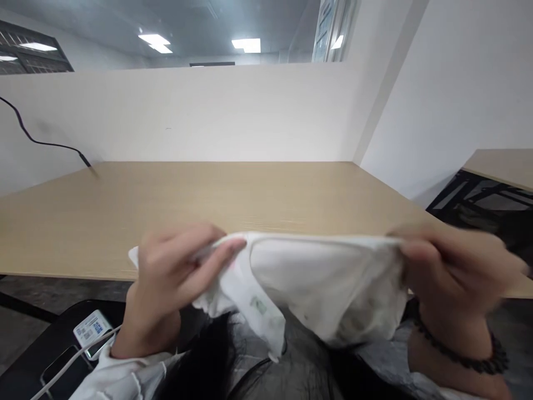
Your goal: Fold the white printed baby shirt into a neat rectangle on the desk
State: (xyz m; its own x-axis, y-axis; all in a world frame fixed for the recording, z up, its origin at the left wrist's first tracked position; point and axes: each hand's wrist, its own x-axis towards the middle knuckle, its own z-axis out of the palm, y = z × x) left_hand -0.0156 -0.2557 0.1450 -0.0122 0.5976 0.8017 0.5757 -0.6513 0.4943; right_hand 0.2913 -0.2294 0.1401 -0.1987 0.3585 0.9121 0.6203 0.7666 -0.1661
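A white cloth (312, 266) is stretched between my two hands, above the near edge of the table. Its upper edge is pulled almost straight, and the lower part hangs in folds with greyish stains. A white strap-like piece (259, 305) with a small greenish mark dangles from its left part. My left hand (179, 266) pinches the left end between thumb and fingers. At the other end, my right hand (453, 266), blurred by motion, grips the cloth; a dark beaded bracelet is on that wrist. What kind of cloth article it is, I cannot tell.
The wooden tabletop (250, 194) runs back to a white partition (233, 111). A black cable (54, 144) reaches the table's far left corner. At lower left, a white labelled device (94, 330) with a white cord rests on a black seat (25, 366). Another table (503, 166) stands at right.
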